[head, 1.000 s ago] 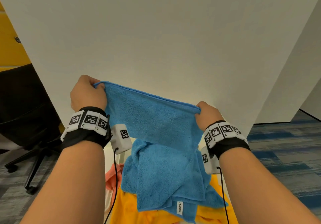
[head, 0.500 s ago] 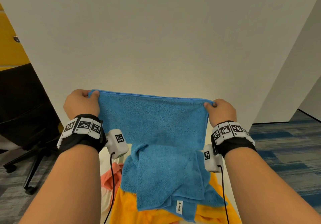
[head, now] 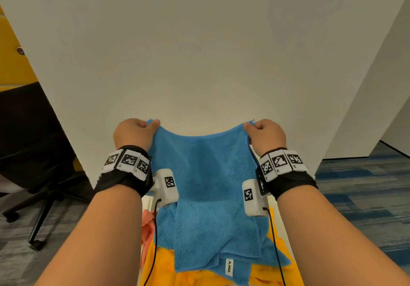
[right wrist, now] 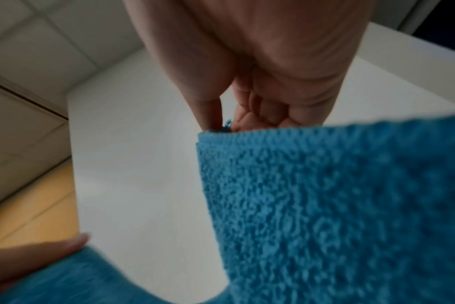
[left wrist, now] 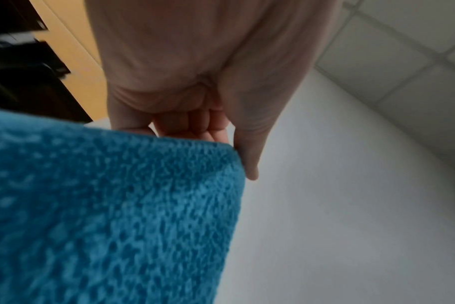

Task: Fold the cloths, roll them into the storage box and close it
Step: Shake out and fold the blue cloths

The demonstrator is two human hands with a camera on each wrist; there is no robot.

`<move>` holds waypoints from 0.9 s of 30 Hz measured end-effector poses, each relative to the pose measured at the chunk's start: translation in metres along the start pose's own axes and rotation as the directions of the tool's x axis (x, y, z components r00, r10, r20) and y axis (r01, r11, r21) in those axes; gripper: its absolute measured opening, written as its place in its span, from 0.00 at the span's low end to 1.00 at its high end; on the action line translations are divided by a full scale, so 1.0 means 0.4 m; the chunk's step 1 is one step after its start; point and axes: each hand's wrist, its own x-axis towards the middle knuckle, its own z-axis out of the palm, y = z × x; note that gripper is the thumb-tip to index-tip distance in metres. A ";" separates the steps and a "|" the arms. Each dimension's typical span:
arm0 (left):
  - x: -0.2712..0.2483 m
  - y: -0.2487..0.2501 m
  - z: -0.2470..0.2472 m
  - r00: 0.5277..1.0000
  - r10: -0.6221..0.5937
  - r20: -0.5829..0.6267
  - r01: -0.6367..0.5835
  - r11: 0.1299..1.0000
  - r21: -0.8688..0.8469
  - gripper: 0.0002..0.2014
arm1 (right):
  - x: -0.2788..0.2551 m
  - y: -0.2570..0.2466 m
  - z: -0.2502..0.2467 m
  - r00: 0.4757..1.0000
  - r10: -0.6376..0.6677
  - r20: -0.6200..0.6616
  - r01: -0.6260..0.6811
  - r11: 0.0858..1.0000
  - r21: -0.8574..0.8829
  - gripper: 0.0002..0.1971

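Observation:
A blue terry cloth [head: 204, 174] hangs in the air between my hands over a white table [head: 199, 63]. My left hand [head: 135, 133] pinches its top left corner, and my right hand [head: 264, 135] pinches the top right corner. The top edge sags a little between them. The lower part of the cloth drapes in folds onto an orange cloth [head: 195, 274] at the near table edge. Up close, the left wrist view shows the blue cloth [left wrist: 112, 216] under my curled fingers [left wrist: 195, 121]; the right wrist view shows the blue cloth [right wrist: 338, 205] held by thumb and fingers [right wrist: 247, 117]. No storage box is in view.
A pink cloth [head: 147, 225] peeks out at the left beside the orange one. A black office chair [head: 33, 152] stands on the carpet at the left. Blue-grey carpet [head: 363, 197] lies to the right of the table.
My hands moved the cloth's top edge forward and slightly closer together, so the taut edge now sags in the middle. Both grips on the corners stayed.

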 end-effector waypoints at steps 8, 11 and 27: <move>-0.081 0.081 0.103 0.939 0.182 0.293 -0.120 0.969 -0.218 0.16 | -0.053 -0.070 0.068 0.959 -0.088 0.270 0.032 0.978 0.205 0.13; -0.100 0.102 0.118 0.908 0.193 0.373 -0.087 0.955 -0.282 0.13 | -0.063 -0.082 0.074 0.940 -0.123 0.318 0.048 0.972 0.232 0.12; -0.116 0.118 0.108 0.874 0.208 0.439 0.004 0.901 -0.435 0.06 | -0.063 -0.083 0.063 0.947 -0.206 0.248 0.151 0.963 0.222 0.09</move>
